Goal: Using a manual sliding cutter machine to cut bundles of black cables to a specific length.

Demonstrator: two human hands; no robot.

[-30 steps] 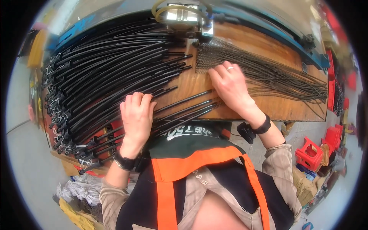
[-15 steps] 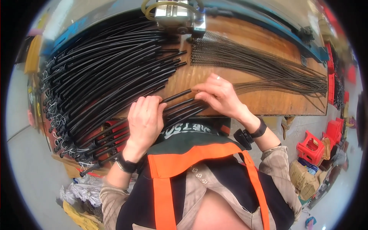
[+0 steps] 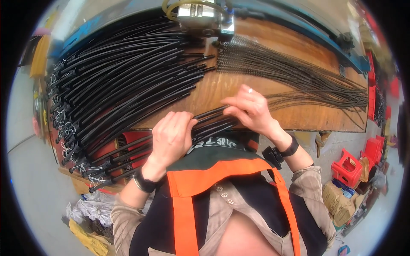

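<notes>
My left hand (image 3: 173,133) is closed around a thin black tube (image 3: 210,112), close to its right end, over the table's front edge. At that end my right hand (image 3: 252,112) has thumb and forefinger pinched together; what lies between the fingertips is too small to make out. More black tubes (image 3: 215,129) run below both hands. A large spread of black tubes (image 3: 128,81) covers the left of the table, with white threads (image 3: 66,132) at their left ends. Beyond my right hand lies a bundle of long, thin coiled springs (image 3: 294,79).
A metal machine head (image 3: 200,19) with yellowish hoses stands at the back centre of the wooden table (image 3: 213,91). A blue rail (image 3: 316,42) borders its back right. Red bins (image 3: 371,89) adjoin the right end. A red stool (image 3: 347,167) and cardboard box (image 3: 337,198) stand on the floor.
Both hands have shifted slightly right and down together with the tube. The whole view has also moved a little. My left hand still grips the tube.
</notes>
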